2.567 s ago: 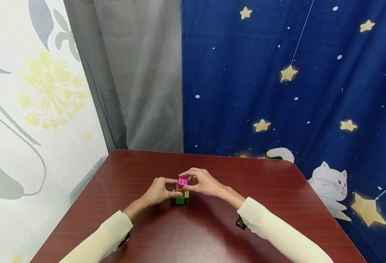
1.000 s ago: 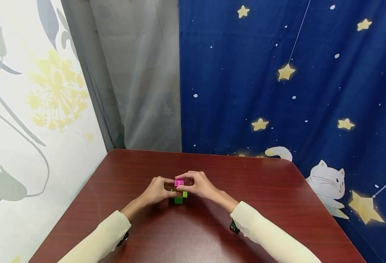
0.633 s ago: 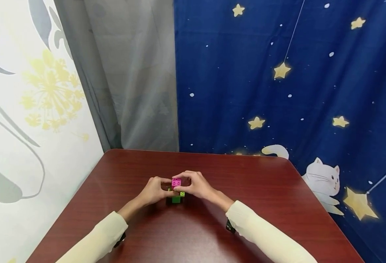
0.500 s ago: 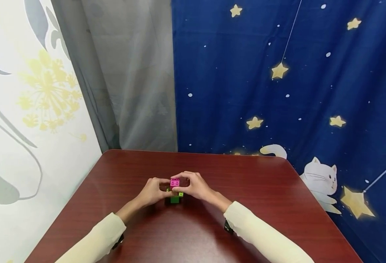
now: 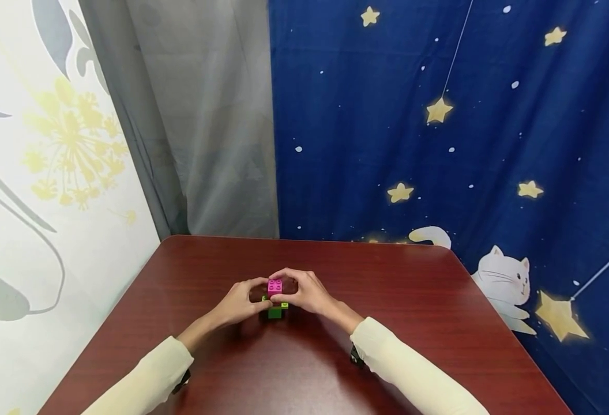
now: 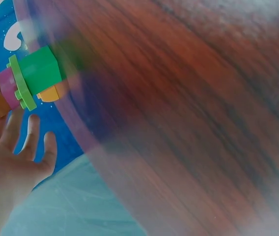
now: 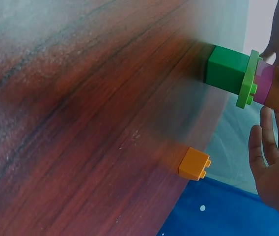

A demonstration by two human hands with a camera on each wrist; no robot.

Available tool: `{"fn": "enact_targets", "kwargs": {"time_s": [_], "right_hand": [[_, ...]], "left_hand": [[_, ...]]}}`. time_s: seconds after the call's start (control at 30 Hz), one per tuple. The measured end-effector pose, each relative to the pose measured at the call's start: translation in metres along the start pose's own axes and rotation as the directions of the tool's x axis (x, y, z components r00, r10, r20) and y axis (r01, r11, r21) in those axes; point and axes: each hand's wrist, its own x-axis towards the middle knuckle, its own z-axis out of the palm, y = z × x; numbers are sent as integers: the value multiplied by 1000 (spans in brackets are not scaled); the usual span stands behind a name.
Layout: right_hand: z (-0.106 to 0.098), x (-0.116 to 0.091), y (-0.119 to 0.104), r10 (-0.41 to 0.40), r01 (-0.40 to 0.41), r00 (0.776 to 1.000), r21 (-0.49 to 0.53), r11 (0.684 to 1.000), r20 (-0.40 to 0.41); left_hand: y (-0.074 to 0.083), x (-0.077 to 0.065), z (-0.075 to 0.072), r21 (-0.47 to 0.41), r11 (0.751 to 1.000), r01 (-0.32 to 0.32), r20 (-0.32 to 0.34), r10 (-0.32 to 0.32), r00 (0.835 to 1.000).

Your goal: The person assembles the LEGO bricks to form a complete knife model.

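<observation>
A tower of toy building bricks stands near the middle of the table. Its dark green base brick [image 7: 226, 69] carries a light green plate [image 6: 21, 82], then a pink brick [image 6: 8, 87], an orange brick [image 7: 277, 93] and a pink top brick [image 5: 275, 286]. My right hand [image 5: 307, 291] pinches the pink top brick between thumb and forefinger from the right. From the left, my left hand [image 5: 242, 301] curls thumb and forefinger round the tower's upper part, the thumb tip in front. Its other fingers spread loosely in the left wrist view.
One loose orange brick [image 7: 194, 163] lies on the red-brown table [image 5: 304, 369], beyond the tower and hidden behind my right hand in the head view. A grey curtain [image 5: 221, 144] and a blue star-patterned curtain [image 5: 361, 144] hang past the far edge; a patterned white surface [image 5: 19, 230] is at left.
The pink top brick has come down and left onto the tower, covering the orange brick below it. My left thumb has drawn back slightly leftward. The whole head view has shifted a little.
</observation>
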Motion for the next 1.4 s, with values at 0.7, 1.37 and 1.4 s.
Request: {"fn": "enact_targets", "kwargs": {"time_s": [0.7,1.37,1.4], "right_hand": [[9,-9,5,10,-11,1000,-30,999,-29],[-18,-10,12,-10,9,997,20,1000,72],[-20,-10,13,-3,1,997,22,1000,79]], "left_hand": [[0,5,6,-80,994,-71,-100,63,993],[1,8,3,-81,997,-17,-104,9,995],[1,8,3,-80,997,-12,-104,4,995]]}}
